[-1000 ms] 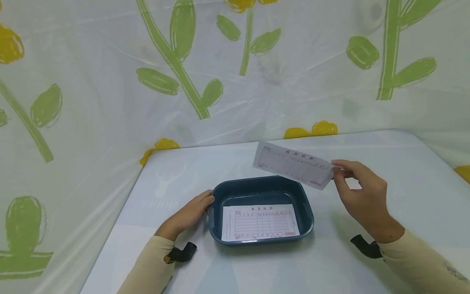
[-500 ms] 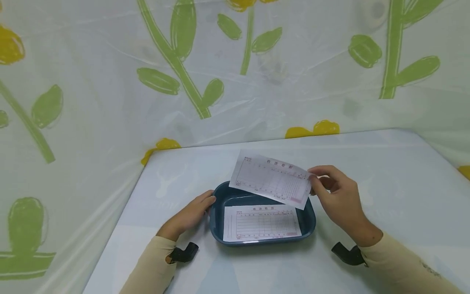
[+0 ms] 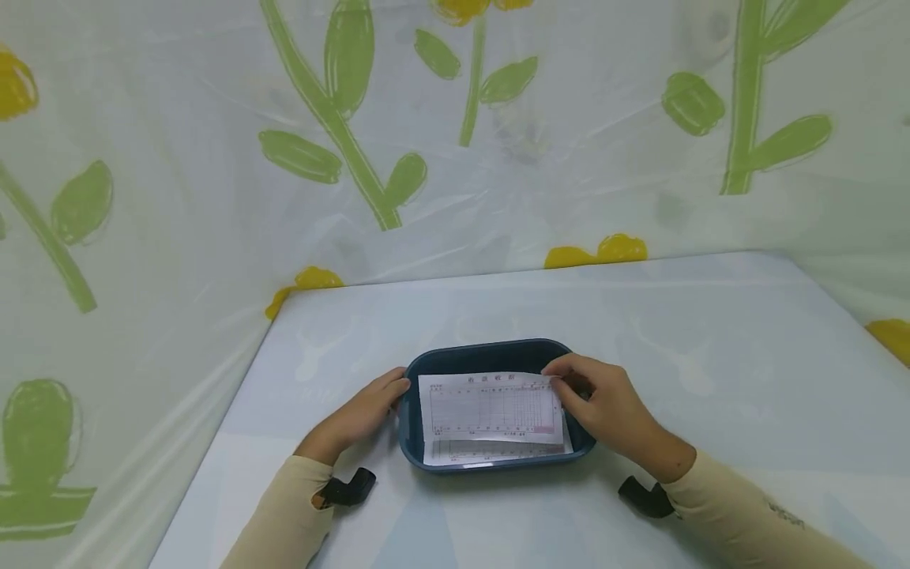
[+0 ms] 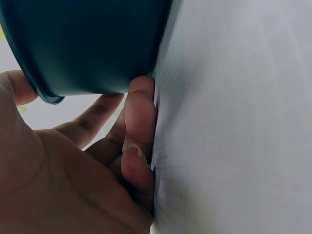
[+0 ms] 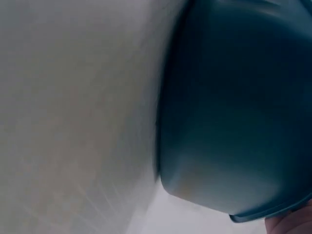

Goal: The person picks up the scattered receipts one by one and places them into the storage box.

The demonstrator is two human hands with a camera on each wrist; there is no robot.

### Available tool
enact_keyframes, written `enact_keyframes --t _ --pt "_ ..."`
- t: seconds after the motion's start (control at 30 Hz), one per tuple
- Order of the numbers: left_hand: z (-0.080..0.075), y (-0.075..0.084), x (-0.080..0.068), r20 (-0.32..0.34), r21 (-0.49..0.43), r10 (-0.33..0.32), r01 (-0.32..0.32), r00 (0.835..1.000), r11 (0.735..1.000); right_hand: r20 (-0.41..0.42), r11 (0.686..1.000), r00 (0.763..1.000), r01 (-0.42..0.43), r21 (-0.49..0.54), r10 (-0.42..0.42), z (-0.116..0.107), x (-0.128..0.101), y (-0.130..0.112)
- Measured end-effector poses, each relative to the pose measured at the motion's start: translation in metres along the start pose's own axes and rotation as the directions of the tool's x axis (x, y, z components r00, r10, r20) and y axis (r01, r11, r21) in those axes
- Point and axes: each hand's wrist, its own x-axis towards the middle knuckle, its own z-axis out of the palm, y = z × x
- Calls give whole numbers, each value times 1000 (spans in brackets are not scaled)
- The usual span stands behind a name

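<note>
A dark teal rectangular tray [image 3: 490, 360] sits on the table with a small stack of printed receipt slips [image 3: 462, 454] in it. My right hand [image 3: 611, 407] pinches the upper right corner of another receipt slip [image 3: 483, 409], which lies over the stack inside the rim. At the tray's left end, my left hand [image 3: 362, 417] holds it, the thumb at the rim and the other fingers against the outer wall low by the tabletop. Below the rim, the tray's outer wall [image 5: 234, 117] fills much of the right wrist view, with part of a finger [image 5: 292, 219] at its lower right corner.
The tray stands on a white table [image 3: 498, 521] with faint pale-blue patterns. Behind and to the left hangs a white curtain [image 3: 199, 174] printed with green stems and yellow flowers. Black wrist mounts [image 3: 348, 487] stick out by both sleeves.
My right hand has brought the receipt slip leftward and down from above the tray's right side onto the stack. The left hand has stayed at the tray's left end.
</note>
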Motion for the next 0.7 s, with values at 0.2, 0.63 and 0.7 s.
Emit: enact_keyframes --t 0.2,0.63,0.7 --pt "2 3 1 -13 29 -6 6 1000 1000 65 995 997 39 -93 -33 2 -1 0" --pt "2 3 -1 -23 24 -38 39 999 999 187 963 981 2 -270 51 7 3 -11" --pt "3 2 0 -19 19 -47 48 999 999 205 958 976 -9 -287 70 8 3 -12"
